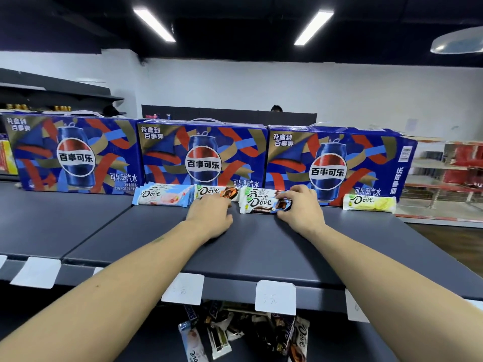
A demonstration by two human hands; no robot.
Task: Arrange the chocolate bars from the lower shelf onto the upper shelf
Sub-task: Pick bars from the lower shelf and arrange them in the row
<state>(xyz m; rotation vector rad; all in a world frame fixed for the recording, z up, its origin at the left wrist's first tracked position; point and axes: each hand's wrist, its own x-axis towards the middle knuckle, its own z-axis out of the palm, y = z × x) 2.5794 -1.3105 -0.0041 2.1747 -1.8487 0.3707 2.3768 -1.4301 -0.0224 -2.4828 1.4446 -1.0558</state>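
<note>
**Bars lining up along the back of the upper shelf**

Three drink cartons (203, 156) are standing side by side at the rear of the upper shelf (261, 246). Before them, four groups of Dove bars (163, 198) are sitting in a row, the rightmost bar (369, 203) well apart. Both hands are resting between the middle groups. More bars (245, 333) are lying heaped on the lower shelf (162, 343) beneath.

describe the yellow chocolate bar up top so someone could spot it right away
Find the three blue cola boxes on the upper shelf. The yellow chocolate bar stands before the rightmost box's right end. It stands alone, apart from the other bars, and is the only pale yellow wrapper.
</note>
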